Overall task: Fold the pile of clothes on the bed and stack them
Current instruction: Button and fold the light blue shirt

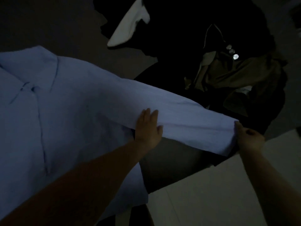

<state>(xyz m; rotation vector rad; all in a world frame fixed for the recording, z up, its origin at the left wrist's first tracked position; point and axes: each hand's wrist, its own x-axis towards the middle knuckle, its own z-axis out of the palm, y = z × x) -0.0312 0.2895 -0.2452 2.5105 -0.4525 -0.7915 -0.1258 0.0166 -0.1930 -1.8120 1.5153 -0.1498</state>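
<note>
Dim light lay over everything we saw. We had a light blue collared shirt (61, 111) spread front-up on the bed (48, 22), its collar toward the upper left and its button placket running down the middle. One long sleeve (187, 118) stretched out to the right, reaching the bed's edge above the pale tiled floor (219, 193).

Our left hand (149, 128) lay flat on the sleeve near where it joined the body of the shirt, fingers straight and together, pressing the cloth down. Our right hand (249, 137) pinched the cuff end of the sleeve, fingers curled round the fabric, holding it taut just past the edge of the bed.

Beyond the sleeve, toward the upper right, sat the rest of the pile. We made out an olive-green garment (241, 75) crumpled on top of black clothing (187, 38), with a few shiny round buttons (232, 52) just above it and a thin pale cord looped nearby. A white garment (130, 25) lay farther back, partly over the black cloth. The black pieces were too dark for us to tell apart.
</note>
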